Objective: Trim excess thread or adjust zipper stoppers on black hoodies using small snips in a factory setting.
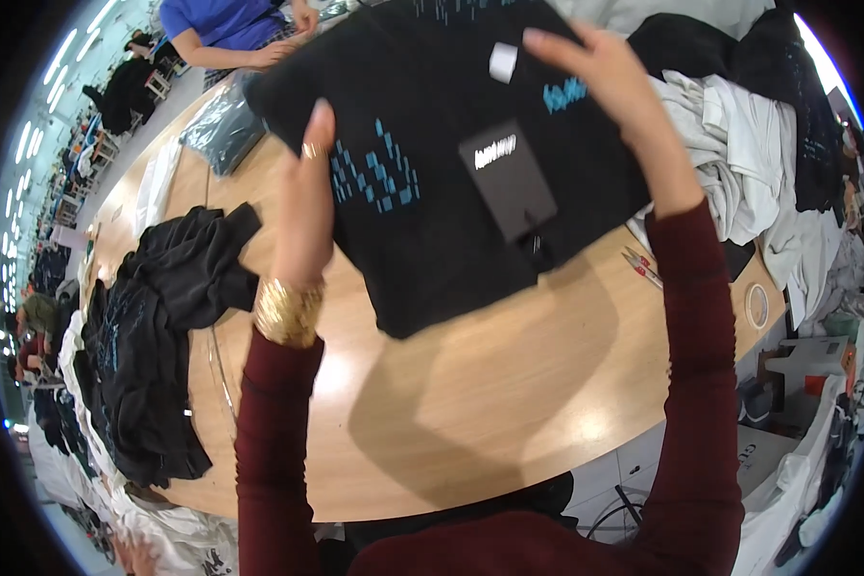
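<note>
The folded black garment is held between the two hands, above the wooden table, on which a shadow is cast. The left edge is gripped by the left hand, thumb on top; the far right part is gripped by the right hand. The hands are set well apart, with their other fingers largely hidden. The left hand is positioned nearer than the right, and the near edge is slanted from near left to far right. The far edge is cut off; the long axis cannot be determined.
</note>
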Demonstrator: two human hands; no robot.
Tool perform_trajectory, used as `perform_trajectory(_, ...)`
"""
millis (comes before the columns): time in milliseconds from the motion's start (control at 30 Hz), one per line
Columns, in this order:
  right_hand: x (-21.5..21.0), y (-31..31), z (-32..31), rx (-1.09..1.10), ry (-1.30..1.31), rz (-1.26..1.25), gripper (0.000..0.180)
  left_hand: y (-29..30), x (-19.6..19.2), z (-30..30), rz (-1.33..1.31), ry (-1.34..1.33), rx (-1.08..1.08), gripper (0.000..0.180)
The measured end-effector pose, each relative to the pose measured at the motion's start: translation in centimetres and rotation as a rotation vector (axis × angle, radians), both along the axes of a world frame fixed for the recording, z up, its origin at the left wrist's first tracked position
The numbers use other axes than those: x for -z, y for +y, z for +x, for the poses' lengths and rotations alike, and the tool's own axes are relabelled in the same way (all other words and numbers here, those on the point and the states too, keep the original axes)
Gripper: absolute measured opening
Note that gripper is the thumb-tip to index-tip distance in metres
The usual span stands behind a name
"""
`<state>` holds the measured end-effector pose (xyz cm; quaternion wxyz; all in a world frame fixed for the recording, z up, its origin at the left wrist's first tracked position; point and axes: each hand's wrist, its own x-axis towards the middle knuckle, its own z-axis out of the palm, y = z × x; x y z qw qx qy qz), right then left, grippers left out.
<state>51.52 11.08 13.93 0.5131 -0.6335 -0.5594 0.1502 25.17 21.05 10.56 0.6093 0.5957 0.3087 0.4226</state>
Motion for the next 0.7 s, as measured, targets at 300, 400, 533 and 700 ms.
perform_trajectory(300, 14.3, 9.2, 7.5, 0.207, 0.114, -0.037, 0.066, 12.2, 13.3, 7.9, 0.088, 0.571, -0.216, 0.081)
perform_trajectory(400, 14.2, 8.6, 11.7, 0.158, -0.023, -0.173, 0.054, 10.4, 10.8, 9.9, 0.007, 0.582, -0.095, 0.077)
perform_trajectory(533, 13.5, 8.0, 11.0, 0.24, -0.237, -0.328, 0.061, 9.2, 11.4, 4.3, -0.036, 0.558, 0.026, 0.061)
perform_trajectory(700, 10.7, 2.5, 7.4, 0.435, -0.462, 0.195, 0.045, 3.7, 9.8, -9.8, 0.038, 0.565, -0.018, 0.047)
